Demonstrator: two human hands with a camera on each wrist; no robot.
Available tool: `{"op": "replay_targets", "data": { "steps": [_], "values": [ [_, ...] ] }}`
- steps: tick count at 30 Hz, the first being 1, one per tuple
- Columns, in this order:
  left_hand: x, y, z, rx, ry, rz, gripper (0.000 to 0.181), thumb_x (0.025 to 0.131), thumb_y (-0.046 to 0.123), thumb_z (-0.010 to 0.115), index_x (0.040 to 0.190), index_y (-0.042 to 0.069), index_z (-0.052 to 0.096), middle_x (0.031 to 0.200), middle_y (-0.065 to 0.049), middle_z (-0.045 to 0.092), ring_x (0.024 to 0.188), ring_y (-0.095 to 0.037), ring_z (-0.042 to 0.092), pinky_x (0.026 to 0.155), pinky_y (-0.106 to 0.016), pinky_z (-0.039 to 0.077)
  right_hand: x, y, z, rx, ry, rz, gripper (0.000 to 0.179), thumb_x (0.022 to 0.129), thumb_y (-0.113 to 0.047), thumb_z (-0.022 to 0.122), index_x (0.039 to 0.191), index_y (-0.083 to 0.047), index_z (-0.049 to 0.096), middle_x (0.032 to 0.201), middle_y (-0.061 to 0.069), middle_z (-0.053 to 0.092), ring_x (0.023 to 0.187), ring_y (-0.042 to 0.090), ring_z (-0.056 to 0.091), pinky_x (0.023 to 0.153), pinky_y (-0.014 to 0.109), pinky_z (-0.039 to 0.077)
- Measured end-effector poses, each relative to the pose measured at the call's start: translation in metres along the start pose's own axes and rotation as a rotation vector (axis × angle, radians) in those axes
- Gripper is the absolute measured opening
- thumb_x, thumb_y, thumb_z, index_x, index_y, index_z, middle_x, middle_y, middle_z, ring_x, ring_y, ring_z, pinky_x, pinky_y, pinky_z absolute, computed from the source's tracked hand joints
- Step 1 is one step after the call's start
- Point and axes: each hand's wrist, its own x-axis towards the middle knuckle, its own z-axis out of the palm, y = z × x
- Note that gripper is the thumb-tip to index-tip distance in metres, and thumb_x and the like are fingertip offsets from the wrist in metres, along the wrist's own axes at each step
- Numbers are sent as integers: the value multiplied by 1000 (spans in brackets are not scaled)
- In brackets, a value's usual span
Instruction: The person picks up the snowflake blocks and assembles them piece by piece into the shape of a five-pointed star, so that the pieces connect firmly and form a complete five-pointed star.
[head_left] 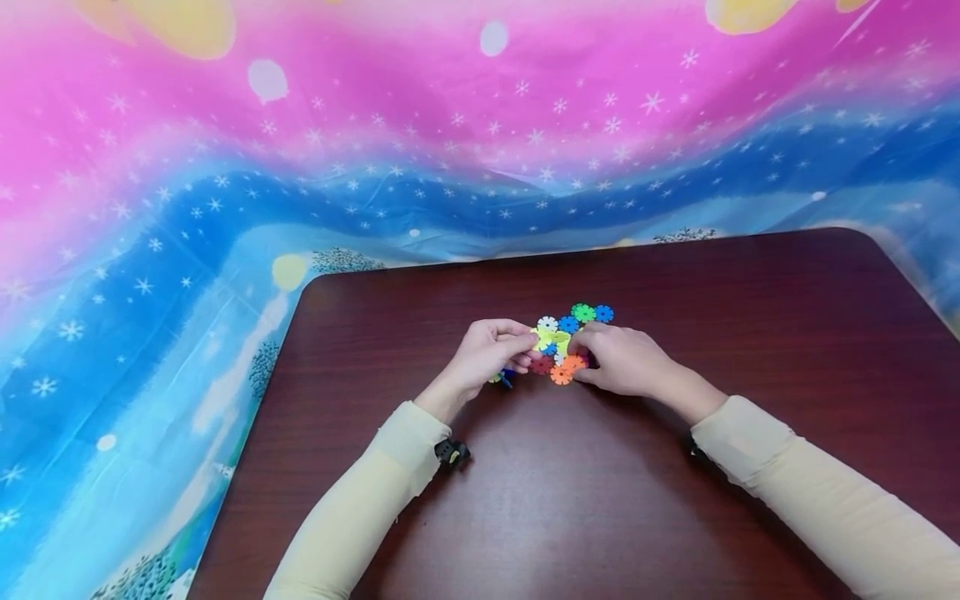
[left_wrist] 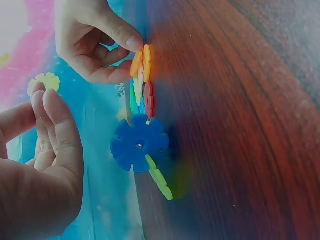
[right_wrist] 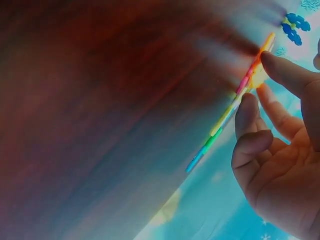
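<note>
Several notched plastic snowflake discs in many colours lie flat together in a cluster on the table. In the head view my left hand (head_left: 491,354) is at the left of this cluster, pinching a yellow disc (left_wrist: 49,80) between thumb and fingers. From the right, my right hand (head_left: 626,358) pinches an orange disc (head_left: 561,372) at the cluster's near edge; the left wrist view shows thumb and fingertip on it. White (head_left: 547,323), green (head_left: 583,312) and blue discs (head_left: 603,313) are at the far side. Near my left hand, a blue disc (left_wrist: 132,137) stands upright, joined to a yellow-green disc (left_wrist: 159,177).
The dark red-brown wooden table (head_left: 510,500) has rounded corners. A pink and blue cloth printed with snowflakes (head_left: 450,142) hangs behind it and along its left side. A small black device (head_left: 452,452) is strapped at my left wrist.
</note>
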Motion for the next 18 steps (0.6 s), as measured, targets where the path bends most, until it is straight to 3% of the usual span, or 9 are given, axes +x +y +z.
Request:
{"op": "replay_targets", "data": {
  "steps": [3, 6, 11, 14, 18],
  "values": [
    [0, 0, 0, 8, 1, -4, 21, 99, 11, 72, 112, -5, 72, 92, -18, 77, 71, -24, 71, 71, -30, 62, -2, 1, -2, 63, -7, 7, 32, 86, -27, 87, 111, -15, 72, 96, -3, 68, 75, 13, 59, 68, 37, 55],
    [1, -1, 2, 11, 6, -14, 20, 98, 12, 72, 111, -4, 73, 93, -19, 77, 75, -31, 71, 72, -31, 63, -5, 0, -3, 132, 15, 6, 27, 87, -21, 86, 108, -14, 71, 88, -6, 68, 75, 11, 61, 71, 36, 57],
    [1, 0, 5, 16, 6, -19, 20, 99, 12, 72, 111, -4, 72, 95, -21, 76, 88, -47, 70, 72, -32, 63, -16, -4, -7, 204, 136, 3, 19, 86, -21, 88, 99, -16, 74, 84, -9, 69, 75, 9, 63, 72, 35, 58],
    [0, 0, 7, 1, 1, -16, 20, 98, 11, 72, 111, -4, 72, 92, -19, 76, 87, -45, 71, 72, -33, 63, -24, -9, -10, 234, 239, -19, 18, 84, -19, 89, 96, -18, 75, 84, -9, 69, 73, 8, 62, 69, 33, 57],
    [-1, 2, 11, -36, -10, -20, 19, 97, 9, 72, 110, -6, 70, 88, -16, 76, 76, -31, 74, 72, -34, 63, -31, -14, -12, 252, 365, -63, 20, 81, -17, 91, 97, -17, 79, 84, -9, 71, 69, 7, 60, 65, 31, 56]
  ]
}}
